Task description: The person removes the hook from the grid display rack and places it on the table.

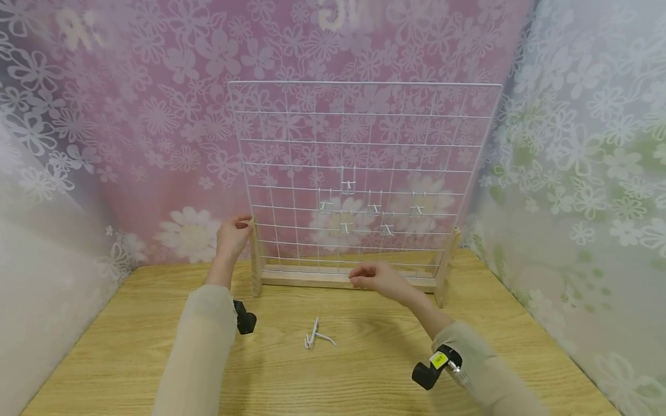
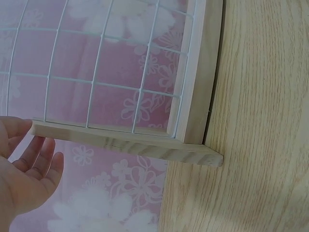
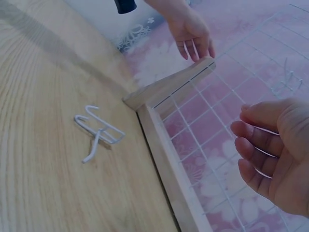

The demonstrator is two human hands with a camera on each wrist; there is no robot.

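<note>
A white wire grid panel (image 1: 364, 130) stands upright in a wooden stand (image 1: 307, 281) on the table. My left hand (image 1: 234, 236) is at the top end of the stand's left post (image 2: 120, 143), pinching it between thumb and fingers. In front of the grid's lower part hovers my right hand (image 1: 382, 281), its fingers loosely bent with nothing between them. A loose white metal hook (image 1: 316, 335) lies on the table between my forearms. Several similar hooks (image 1: 347, 186) hang on the middle of the grid.
The wood-grain table (image 1: 291, 387) extends under everything. A pink flowered cloth (image 1: 171, 144) hangs behind the grid, with pale flowered cloth (image 1: 598, 173) on the right side. The stand's right post (image 1: 446, 271) rises behind my right forearm.
</note>
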